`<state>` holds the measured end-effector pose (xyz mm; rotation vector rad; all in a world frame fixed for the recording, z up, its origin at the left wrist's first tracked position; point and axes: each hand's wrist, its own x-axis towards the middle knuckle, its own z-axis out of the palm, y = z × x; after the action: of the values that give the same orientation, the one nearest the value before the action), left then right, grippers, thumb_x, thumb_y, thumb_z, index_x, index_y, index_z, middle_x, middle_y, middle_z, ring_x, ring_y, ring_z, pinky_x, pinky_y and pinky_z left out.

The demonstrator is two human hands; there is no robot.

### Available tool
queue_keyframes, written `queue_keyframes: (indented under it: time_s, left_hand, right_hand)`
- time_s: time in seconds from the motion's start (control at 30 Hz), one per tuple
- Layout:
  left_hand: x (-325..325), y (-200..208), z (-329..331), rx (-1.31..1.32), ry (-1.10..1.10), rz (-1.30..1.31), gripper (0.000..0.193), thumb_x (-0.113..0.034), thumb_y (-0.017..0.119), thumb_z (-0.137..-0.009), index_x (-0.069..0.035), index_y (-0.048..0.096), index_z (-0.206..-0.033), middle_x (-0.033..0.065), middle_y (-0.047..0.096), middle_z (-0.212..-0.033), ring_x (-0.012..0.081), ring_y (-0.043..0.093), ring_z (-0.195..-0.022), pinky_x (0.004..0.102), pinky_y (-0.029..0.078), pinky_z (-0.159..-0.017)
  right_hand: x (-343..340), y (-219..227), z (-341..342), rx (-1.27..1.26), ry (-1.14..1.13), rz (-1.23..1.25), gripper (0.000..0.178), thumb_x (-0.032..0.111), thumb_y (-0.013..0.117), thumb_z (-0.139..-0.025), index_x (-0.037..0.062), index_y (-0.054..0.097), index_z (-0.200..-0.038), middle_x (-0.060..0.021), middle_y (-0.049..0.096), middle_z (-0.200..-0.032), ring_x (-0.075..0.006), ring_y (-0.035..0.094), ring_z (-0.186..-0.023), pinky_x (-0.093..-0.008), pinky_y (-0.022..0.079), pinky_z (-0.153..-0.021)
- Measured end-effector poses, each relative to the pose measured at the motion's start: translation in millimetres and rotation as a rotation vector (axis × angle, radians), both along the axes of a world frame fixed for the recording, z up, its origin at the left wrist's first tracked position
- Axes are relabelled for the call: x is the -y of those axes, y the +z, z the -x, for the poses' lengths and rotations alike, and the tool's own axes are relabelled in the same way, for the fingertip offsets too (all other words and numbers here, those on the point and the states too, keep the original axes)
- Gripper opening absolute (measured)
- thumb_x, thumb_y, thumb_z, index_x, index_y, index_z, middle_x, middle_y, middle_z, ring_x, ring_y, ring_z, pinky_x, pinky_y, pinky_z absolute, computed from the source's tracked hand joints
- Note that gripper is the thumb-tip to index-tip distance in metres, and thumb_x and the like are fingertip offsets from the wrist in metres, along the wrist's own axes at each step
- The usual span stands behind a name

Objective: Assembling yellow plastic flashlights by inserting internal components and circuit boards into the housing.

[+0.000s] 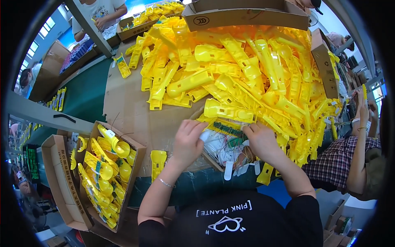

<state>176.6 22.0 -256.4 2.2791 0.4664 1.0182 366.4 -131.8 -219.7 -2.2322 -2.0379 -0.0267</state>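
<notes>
Between my two hands is a yellow plastic casing [212,122] with a green circuit board [227,127] lying in it. My left hand [187,139] has its fingers closed on the casing's left end. At the right end the fingers of my right hand [261,140] are pinched on the casing. Directly below sits an open cardboard box [212,161] of white parts [218,147], thin red wires and another green board [235,142]. Just beyond my hands, one more yellow casing [230,111] rests at the near edge of the pile.
A large heap of yellow casings [247,66] covers the bench, with a cardboard tray [247,16] behind it. To my left stands a carton [138,158] of yellow casings with boards. A lone casing [158,164] lies by my left forearm. At the right a person [354,152] works close by.
</notes>
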Motion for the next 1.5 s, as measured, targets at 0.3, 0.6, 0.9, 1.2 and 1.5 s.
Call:
queue_keyframes:
  time_s: [0.3,0.6,0.9,1.2,1.5]
  left_hand:
    - [21,27,8,-0.048,-0.144,-0.284,0.042,0.002,0.056,-0.061,-0.002,0.059,-0.103,0.0112,0.055,-0.092,0.0257,0.054,-0.079,0.0331,0.047,-0.069]
    - [58,63,74,-0.134,-0.034,-0.653,0.031,-0.003,0.063,-0.068,-0.004,0.065,-0.099,0.0112,0.053,-0.093,0.0214,0.055,-0.072,0.0329,0.049,-0.064]
    - [101,79,137,-0.186,0.137,-0.847,0.019,-0.006,0.060,-0.075,-0.003,0.064,-0.094,0.0097,0.055,-0.089,0.0174,0.054,-0.074,0.0298,0.048,-0.066]
    - [137,121,182,-0.219,0.166,-0.883,0.022,-0.015,0.065,-0.074,-0.006,0.067,-0.094,0.0064,0.045,-0.088,0.0179,0.048,-0.070,0.0287,0.046,-0.062]
    - [70,-9,136,-0.124,0.193,0.321,0.017,0.003,0.064,-0.065,-0.004,0.063,-0.080,0.0068,0.050,-0.069,0.0172,0.051,-0.062,0.0263,0.040,-0.052]
  right_hand:
    - [9,38,13,-0.105,0.278,-0.450,0.018,0.000,0.063,-0.060,0.0027,0.056,-0.077,-0.0078,0.053,-0.077,-0.0242,0.053,-0.067,-0.0339,0.045,-0.057]
    - [10,48,66,-0.193,0.364,-0.487,0.021,0.006,0.062,-0.063,0.0078,0.060,-0.083,-0.0034,0.051,-0.081,-0.0209,0.052,-0.072,-0.0322,0.041,-0.063]
    - [34,49,117,-0.208,0.622,-0.559,0.019,0.015,0.064,-0.064,0.0118,0.063,-0.083,-0.0035,0.050,-0.082,-0.0195,0.051,-0.073,-0.0300,0.039,-0.061]
    - [61,74,141,-0.402,0.643,-0.617,0.028,0.000,0.068,-0.061,0.0038,0.063,-0.089,-0.0093,0.054,-0.080,-0.0211,0.053,-0.067,-0.0257,0.043,-0.050]
    - [3,-23,124,-0.536,0.339,-0.138,0.017,-0.004,0.061,-0.064,-0.0001,0.056,-0.079,-0.0123,0.052,-0.081,-0.0298,0.056,-0.072,-0.0335,0.048,-0.063]
